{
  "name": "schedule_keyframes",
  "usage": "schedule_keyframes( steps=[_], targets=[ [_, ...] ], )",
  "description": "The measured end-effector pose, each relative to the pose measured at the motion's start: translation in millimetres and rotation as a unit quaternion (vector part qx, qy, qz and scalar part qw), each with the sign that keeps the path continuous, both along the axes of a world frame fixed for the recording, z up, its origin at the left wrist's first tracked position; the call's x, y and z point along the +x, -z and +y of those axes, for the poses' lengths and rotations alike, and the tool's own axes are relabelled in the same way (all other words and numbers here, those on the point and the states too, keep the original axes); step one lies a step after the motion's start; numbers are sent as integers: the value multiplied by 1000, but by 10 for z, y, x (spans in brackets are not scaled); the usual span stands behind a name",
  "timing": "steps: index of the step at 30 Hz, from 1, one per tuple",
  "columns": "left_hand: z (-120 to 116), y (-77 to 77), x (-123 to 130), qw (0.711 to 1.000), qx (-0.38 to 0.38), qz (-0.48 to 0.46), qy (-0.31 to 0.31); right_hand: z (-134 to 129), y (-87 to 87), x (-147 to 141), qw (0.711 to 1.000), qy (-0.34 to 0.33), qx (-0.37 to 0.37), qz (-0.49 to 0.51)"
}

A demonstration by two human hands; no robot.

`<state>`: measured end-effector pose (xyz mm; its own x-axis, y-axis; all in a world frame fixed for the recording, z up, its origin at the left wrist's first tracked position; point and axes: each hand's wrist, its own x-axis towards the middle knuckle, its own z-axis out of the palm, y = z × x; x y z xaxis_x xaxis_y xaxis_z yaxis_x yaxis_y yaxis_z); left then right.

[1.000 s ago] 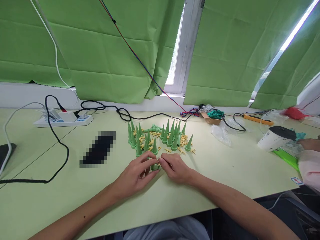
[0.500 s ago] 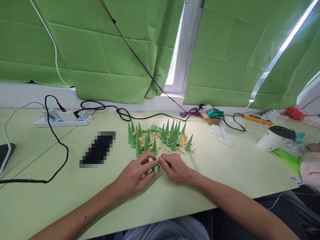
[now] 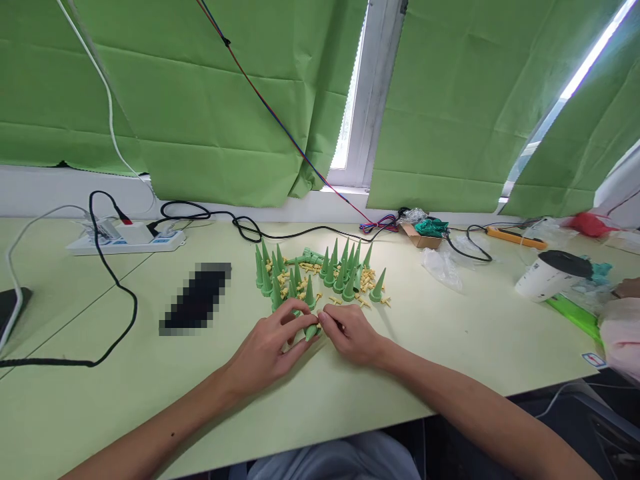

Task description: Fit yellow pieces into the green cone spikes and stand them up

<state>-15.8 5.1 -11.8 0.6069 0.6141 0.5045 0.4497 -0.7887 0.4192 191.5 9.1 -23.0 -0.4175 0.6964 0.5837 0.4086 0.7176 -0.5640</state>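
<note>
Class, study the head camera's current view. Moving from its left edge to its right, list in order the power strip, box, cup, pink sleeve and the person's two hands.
Power strip → left hand → right hand → box → cup → pink sleeve

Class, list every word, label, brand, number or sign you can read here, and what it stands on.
No text is readable.
White cup: dark print, too small.
Sticker near the table's edge: red mark, too blurred.
Power strip: blue markings, too small.
</note>
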Motion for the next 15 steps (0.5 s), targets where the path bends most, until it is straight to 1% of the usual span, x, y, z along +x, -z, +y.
schedule_keyframes(
  steps=[4,6,9,13,15],
  targets=[
    [2,-12,14,998,-59,-30,-23,1,-4,-6,1000,15,6,24],
    [-3,-45,31,994,-98,-39,-28,1,-8,-7,999,23,7,32],
    [-11,-101,64,987,-142,-55,-55,-1,-12,-7,998,30,14,44],
    [-4,-125,100,965,-224,-86,-104,2,-13,-3,997,36,26,61],
    [5,-115,109,950,-274,-113,-103,4,-15,1,996,40,28,69]
  ],
)
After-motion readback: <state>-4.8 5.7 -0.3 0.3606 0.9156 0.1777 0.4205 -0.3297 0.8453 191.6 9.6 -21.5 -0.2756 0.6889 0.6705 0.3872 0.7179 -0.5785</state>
